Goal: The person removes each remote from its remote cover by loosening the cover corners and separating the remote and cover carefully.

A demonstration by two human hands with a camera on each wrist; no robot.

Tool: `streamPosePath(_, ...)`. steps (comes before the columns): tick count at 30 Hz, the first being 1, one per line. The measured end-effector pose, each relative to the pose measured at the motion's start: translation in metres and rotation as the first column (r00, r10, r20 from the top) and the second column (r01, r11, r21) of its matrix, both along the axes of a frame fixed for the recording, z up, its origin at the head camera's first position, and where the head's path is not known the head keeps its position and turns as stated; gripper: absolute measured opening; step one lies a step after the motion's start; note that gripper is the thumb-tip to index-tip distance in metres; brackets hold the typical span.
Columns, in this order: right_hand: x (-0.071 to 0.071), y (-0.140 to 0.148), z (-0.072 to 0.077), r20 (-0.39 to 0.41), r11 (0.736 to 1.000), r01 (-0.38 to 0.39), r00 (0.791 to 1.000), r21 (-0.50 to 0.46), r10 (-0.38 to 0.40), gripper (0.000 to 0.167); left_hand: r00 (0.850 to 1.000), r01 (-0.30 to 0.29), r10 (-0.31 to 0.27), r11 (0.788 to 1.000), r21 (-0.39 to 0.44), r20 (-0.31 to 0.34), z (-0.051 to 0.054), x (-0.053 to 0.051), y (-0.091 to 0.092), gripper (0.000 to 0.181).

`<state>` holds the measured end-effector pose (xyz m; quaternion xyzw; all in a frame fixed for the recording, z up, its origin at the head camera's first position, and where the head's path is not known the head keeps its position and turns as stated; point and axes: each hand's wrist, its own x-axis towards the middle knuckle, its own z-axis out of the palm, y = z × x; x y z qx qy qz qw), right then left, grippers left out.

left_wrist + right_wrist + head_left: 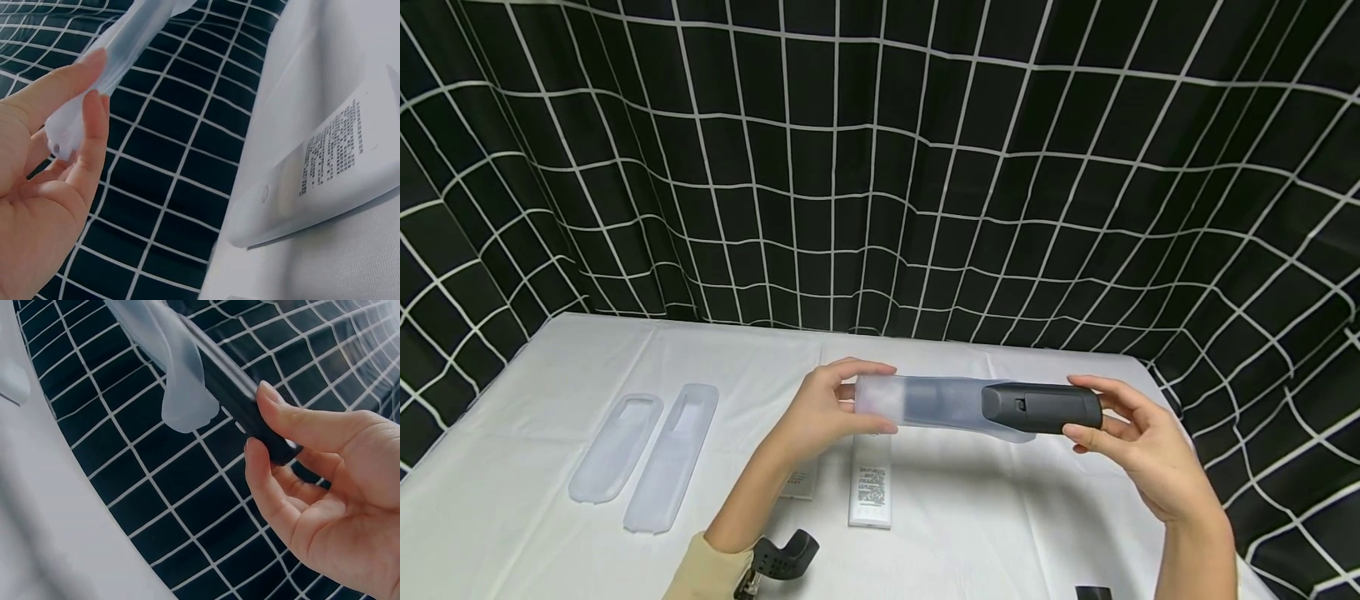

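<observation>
My left hand (820,412) pinches one end of a translucent silicone remote cover (940,400) between thumb and fingers, above the table. A black remote control (1052,408) sits partly inside the cover, its back with a small latch facing up. At the remote's bare end, my right hand (1142,442) grips it with thumb and fingers. In the right wrist view, the cover's loose open lip (187,400) hangs away from the remote's side. The remote's far part shows only dimly through the cover.
Two more translucent covers (617,450) (673,458) lie at the left of the white-clothed table (970,533). A white remote control (871,492) lies below the held cover, and another white item (800,481) is partly hidden by the left arm. A black grid-patterned curtain (880,167) surrounds the table.
</observation>
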<state>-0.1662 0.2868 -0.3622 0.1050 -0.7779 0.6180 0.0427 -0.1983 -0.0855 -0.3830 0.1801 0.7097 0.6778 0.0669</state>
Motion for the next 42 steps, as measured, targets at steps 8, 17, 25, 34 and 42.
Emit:
streamPosePath(8, -0.003, -0.005, -0.003, 0.012, 0.994, 0.01, 1.0, -0.113, -0.009, 0.059, 1.0, 0.006, -0.006, 1.0, -0.03, 0.007, -0.002, 0.0, 0.001, 0.06)
streamPosePath(17, -0.009, -0.015, -0.005, 0.009, 0.963, 0.023, 1.0, -0.268, -0.022, 0.055, 0.995, -0.061, 0.048, 0.986, -0.157, -0.084, -0.004, 0.0, 0.006, 0.034)
streamPosePath(25, -0.012, -0.023, -0.005, 0.028, 0.903, 0.076, 0.997, -0.422, -0.071, 0.046, 0.991, -0.071, 0.051, 0.984, -0.162, -0.123, -0.006, 0.0, 0.009, 0.03)
streamPosePath(34, -0.018, -0.04, -0.001, 0.196, 0.808, 0.298, 0.954, -0.508, -0.228, 0.034, 0.989, -0.095, 0.073, 0.981, -0.168, -0.132, -0.007, -0.002, 0.013, 0.023)
streamPosePath(42, -0.021, -0.05, 0.002, 0.292, 0.758, 0.428, 0.901, -0.492, -0.32, 0.037, 0.984, -0.107, 0.079, 0.978, -0.179, -0.16, -0.007, 0.0, 0.013, 0.021)
